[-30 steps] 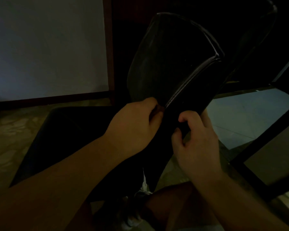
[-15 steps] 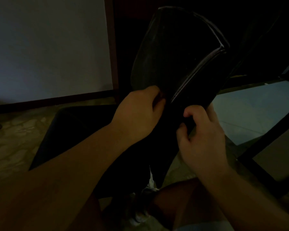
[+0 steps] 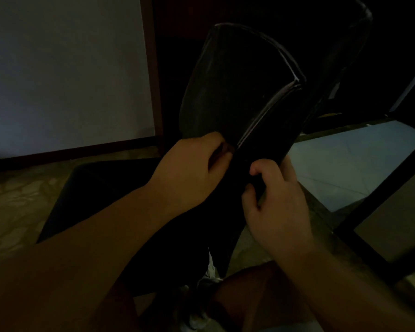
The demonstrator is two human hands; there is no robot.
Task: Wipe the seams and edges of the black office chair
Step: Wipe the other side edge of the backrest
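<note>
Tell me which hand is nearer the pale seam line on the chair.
Left. The left hand has its fingertips at the seam line's lower end; the right hand grips the chair edge below it.

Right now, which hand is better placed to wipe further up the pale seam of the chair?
Left. The left hand has its fingertips at the lower end of the seam; the right hand grips the chair's edge below, steadying it.

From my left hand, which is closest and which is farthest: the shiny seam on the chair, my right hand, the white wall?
1. Shiny seam: its lower end touches the left hand.
2. Right hand: just right, across the chair edge.
3. White wall: far upper left.
</note>
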